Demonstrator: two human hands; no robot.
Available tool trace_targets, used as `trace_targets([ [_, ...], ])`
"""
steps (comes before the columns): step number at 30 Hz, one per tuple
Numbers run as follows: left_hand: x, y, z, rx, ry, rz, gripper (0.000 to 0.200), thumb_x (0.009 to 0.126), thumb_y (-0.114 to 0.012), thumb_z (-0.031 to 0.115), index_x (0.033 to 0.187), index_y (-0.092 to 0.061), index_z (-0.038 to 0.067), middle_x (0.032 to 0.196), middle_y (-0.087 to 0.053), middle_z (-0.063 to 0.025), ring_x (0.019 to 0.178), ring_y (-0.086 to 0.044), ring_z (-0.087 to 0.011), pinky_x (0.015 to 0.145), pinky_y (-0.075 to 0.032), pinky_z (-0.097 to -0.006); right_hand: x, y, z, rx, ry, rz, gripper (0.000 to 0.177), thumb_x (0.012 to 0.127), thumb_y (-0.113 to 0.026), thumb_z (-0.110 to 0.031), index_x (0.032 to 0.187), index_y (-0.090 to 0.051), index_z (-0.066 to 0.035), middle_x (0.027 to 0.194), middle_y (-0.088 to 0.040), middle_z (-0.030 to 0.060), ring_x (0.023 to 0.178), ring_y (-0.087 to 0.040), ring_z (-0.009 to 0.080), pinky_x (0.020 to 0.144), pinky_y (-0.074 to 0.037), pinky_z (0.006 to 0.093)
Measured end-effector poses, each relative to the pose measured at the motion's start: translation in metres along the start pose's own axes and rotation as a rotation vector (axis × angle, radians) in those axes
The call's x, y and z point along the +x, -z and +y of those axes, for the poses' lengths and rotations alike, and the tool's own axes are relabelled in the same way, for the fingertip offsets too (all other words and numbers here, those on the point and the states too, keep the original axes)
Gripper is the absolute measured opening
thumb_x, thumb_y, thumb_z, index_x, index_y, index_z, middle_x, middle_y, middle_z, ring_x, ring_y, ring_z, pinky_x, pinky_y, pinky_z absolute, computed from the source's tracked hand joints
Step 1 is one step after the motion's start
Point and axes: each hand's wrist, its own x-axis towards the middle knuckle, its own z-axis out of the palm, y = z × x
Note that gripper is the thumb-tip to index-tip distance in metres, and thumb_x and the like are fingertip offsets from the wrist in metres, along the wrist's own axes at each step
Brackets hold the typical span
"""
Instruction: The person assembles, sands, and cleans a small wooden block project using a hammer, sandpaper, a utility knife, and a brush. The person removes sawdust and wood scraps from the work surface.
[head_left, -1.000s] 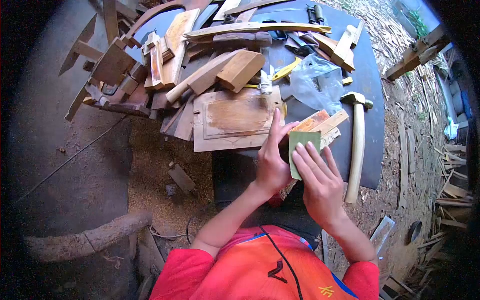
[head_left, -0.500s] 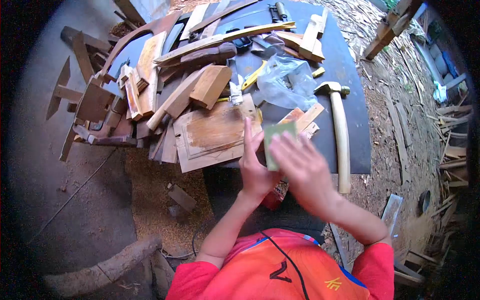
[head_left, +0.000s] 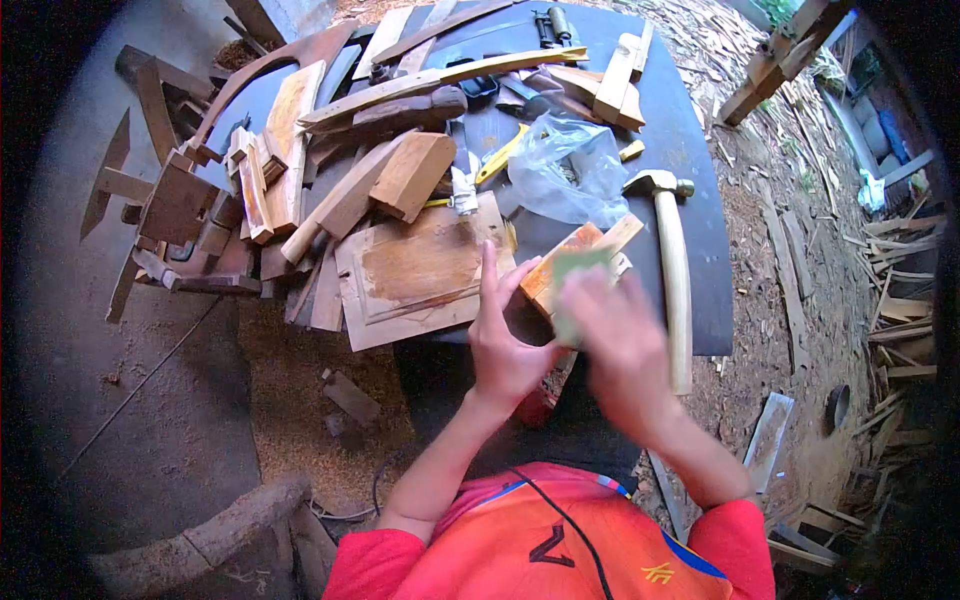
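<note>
Your left hand has index finger up; can't tell if it grips anything. Your right hand is blurred over the green sheet; grip unclear too. Sheet looks light, thin, bendy: back it with flat fingers. It overlaps the wood block near the table edge; block looks stiff, hold its sides.

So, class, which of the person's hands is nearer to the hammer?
The right. The right hand is just left of the handle of the hammer; the left hand is farther left, on the far side of the right hand from it.
</note>
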Motion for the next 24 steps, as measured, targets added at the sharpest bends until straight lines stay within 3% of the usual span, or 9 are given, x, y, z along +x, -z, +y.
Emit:
trace_targets([
  [2, 0.001, 0.001, -0.001, -0.002, -0.018, 0.001, 0.14, 0.071, -0.107, 0.028, 0.177, -0.02, -0.001, 0.141, -0.075, -0.0186, 0.127, -0.075, -0.0341, 0.112, -0.059, -0.0442, -0.007, 0.002, 0.001, 0.046, 0.168, -0.061, 0.046, 0.093, -0.068, 0.0, 0.138, -0.075, -0.008, 0.143, -0.077, 0.0139, 0.14, -0.071, 0.0287, 0.126, -0.044, 0.0586],
  [5, -0.001, -0.001, 0.002, 0.04, -0.001, 0.0, 0.141, 0.072, -0.107, 0.026, 0.177, -0.018, -0.001, 0.14, -0.075, -0.0195, 0.127, -0.075, -0.0327, 0.114, -0.057, -0.0438, 0.018, 0.009, 0.061, -0.027, -0.07, 0.106, 0.042, 0.097, -0.066, 0.002, 0.135, -0.078, -0.009, 0.132, -0.08, 0.0181, 0.132, -0.074, 0.0363, 0.128, -0.041, 0.0594],
  [7, 0.0, -0.002, 0.0, 0.036, -0.004, 0.0, 0.142, 0.072, -0.107, 0.027, 0.178, -0.016, 0.0, 0.14, -0.077, -0.0199, 0.126, -0.076, -0.0297, 0.114, -0.058, -0.0428, 0.027, 0.033, 0.072, 0.047, -0.395, 0.199, 0.044, 0.097, -0.065, 0.006, 0.136, -0.078, -0.01, 0.133, -0.079, 0.0211, 0.131, -0.074, 0.0394, 0.129, -0.038, 0.0598],
  [8, 0.001, -0.003, 0.0, 0.036, -0.009, 0.006, 0.142, 0.072, -0.107, 0.027, 0.178, -0.017, 0.0, 0.139, -0.077, -0.0201, 0.126, -0.077, -0.0299, 0.113, -0.058, -0.0426, 0.024, 0.038, 0.075, -0.085, -0.343, 0.237, 0.046, 0.098, -0.064, 0.005, 0.14, -0.076, -0.009, 0.139, -0.077, 0.0199, 0.133, -0.073, 0.0387, 0.131, -0.036, 0.0598],
  [11, -0.001, -0.003, -0.001, 0.02, -0.007, -0.001, 0.142, 0.071, -0.108, 0.026, 0.178, -0.017, 0.001, 0.139, -0.077, -0.0205, 0.125, -0.077, -0.0305, 0.112, -0.059, -0.0422, 0.012, 0.029, 0.045, 0.092, -0.095, 0.103, 0.049, 0.098, -0.063, 0.003, 0.145, -0.073, -0.008, 0.148, -0.074, 0.017, 0.139, -0.069, 0.0368, 0.132, -0.035, 0.061],
  [14, -0.001, -0.003, -0.004, 0.018, -0.01, -0.009, 0.142, 0.071, -0.108, 0.027, 0.177, -0.018, 0.0, 0.14, -0.076, -0.0206, 0.124, -0.078, -0.0308, 0.11, -0.06, -0.0419, 0.013, 0.017, 0.017, 0.014, 0.174, -0.237, 0.055, 0.098, -0.061, -0.002, 0.152, -0.067, -0.009, 0.156, -0.068, 0.0164, 0.15, -0.062, 0.0334, 0.132, -0.036, 0.0614],
  [18, -0.003, -0.002, 0.001, 0.061, -0.007, 0.005, 0.142, 0.071, -0.108, 0.029, 0.177, -0.018, 0.0, 0.14, -0.076, -0.0203, 0.124, -0.078, -0.0306, 0.111, -0.06, -0.042, 0.03, 0.013, 0.058, -0.125, 0.021, -0.103, 0.049, 0.098, -0.061, -0.004, 0.146, -0.07, -0.006, 0.158, -0.067, 0.0146, 0.149, -0.062, 0.0364, 0.133, -0.034, 0.0606],
  [22, -0.002, -0.001, 0.001, 0.042, 0.011, 0.002, 0.143, 0.07, -0.108, 0.027, 0.177, -0.018, 0.0, 0.14, -0.077, -0.0197, 0.125, -0.077, -0.0306, 0.112, -0.059, -0.042, 0.018, 0.018, 0.024, 0.026, 0.317, -0.266, 0.049, 0.094, -0.063, -0.003, 0.142, -0.07, -0.005, 0.157, -0.067, 0.0171, 0.145, -0.065, 0.0356, 0.128, -0.041, 0.0611],
  [24, 0.0, -0.001, 0.0, 0.062, -0.024, 0.01, 0.138, 0.072, -0.107, 0.024, 0.176, -0.02, -0.004, 0.14, -0.075, -0.0197, 0.125, -0.077, -0.0323, 0.111, -0.06, -0.0423, 0.045, 0.011, 0.055, -0.017, 0.111, -0.126, 0.05, 0.094, -0.064, -0.003, 0.144, -0.069, -0.005, 0.152, -0.069, 0.0179, 0.141, -0.067, 0.0369, 0.127, -0.04, 0.0621],
])
